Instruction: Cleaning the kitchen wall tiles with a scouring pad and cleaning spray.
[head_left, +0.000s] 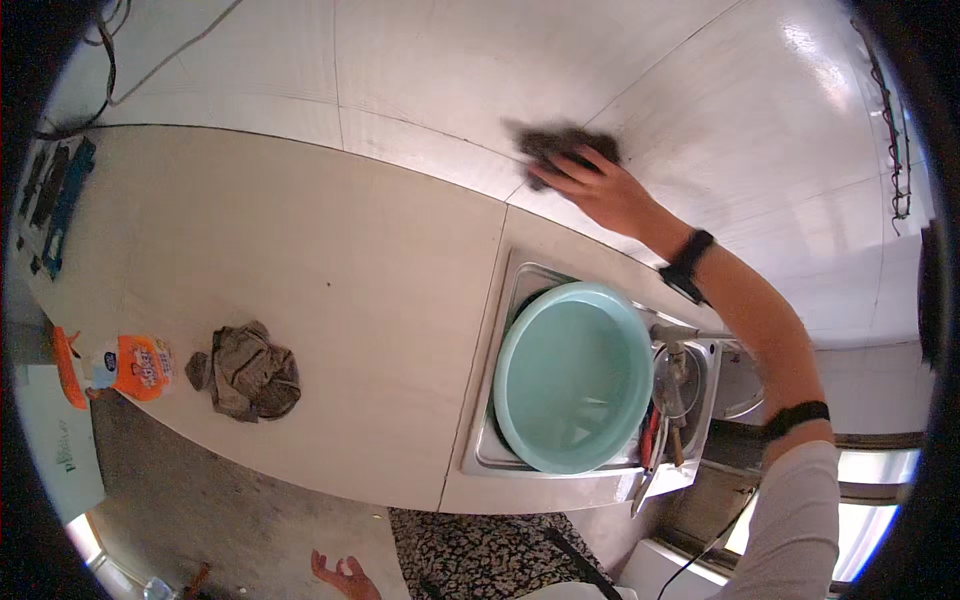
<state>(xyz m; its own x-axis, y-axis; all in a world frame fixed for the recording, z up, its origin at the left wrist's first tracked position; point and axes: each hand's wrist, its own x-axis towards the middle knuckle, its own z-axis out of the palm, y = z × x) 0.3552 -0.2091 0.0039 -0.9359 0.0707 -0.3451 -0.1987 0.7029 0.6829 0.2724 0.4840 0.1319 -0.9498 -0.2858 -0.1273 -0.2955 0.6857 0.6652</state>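
Observation:
My right hand (600, 187) presses a dark cloth (566, 142) against the pale tiled wall (420, 67), just above the back edge of the counter. The cloth is blurred. Low in the view, in front of the counter, my left hand (345, 577) hangs with its fingers apart and holds nothing. A light green plastic basin (510, 360) with water in it sits in the steel sink (487, 442), below my right forearm. A crumpled brown cloth (251, 371) lies on the left part of the counter (382, 315).
An orange and white packet (142, 367) lies at the counter's front left edge. Dark and blue tools (64, 202) rest at the far left. Beside the basin stand a faucet (675, 337) and red-handled utensils (649, 439). Cables (112, 67) hang on the wall.

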